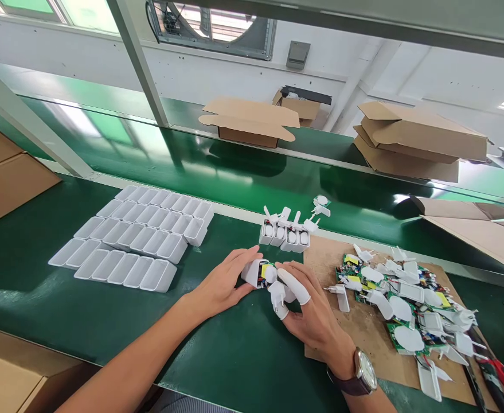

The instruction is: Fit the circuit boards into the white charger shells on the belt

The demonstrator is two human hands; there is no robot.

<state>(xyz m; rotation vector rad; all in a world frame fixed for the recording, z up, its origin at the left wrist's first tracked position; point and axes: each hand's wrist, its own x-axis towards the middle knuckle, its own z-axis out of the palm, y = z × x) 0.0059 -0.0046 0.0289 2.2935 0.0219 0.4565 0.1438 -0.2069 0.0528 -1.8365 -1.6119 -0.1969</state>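
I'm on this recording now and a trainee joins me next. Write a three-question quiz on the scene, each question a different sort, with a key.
1. True or false: the left hand holds a white case with parts showing at its open end.

2. Multiple choice: how many filled cases stand together just beyond that held one?
A) two
B) four
C) seven

3. Fill in the blank: the pile of circuit boards beside the right hand lies on a sheet of ____.

Key:
1. True.
2. B, four.
3. Cardboard.
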